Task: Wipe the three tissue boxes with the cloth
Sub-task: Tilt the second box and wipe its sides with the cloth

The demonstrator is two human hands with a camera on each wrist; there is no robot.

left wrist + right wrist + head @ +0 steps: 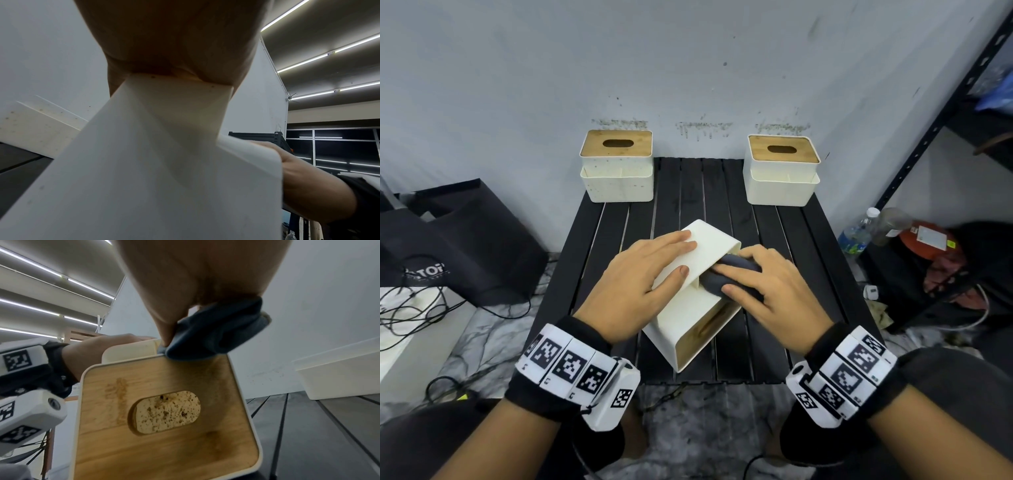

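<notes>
Tipped on its side mid-bench (763,356), the near tissue box (688,318) lies under the flat-fingered left hand (635,284). Right hand (770,291) presses the dark cloth (732,274), bunched under curled fingers, against it. Two more tissue boxes (617,164) (782,169) stand upright behind.

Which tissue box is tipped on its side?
The near, centre tissue box, under both hands, with its wooden lid facing the person. The back-left box and back-right box stand upright, lids up.
</notes>
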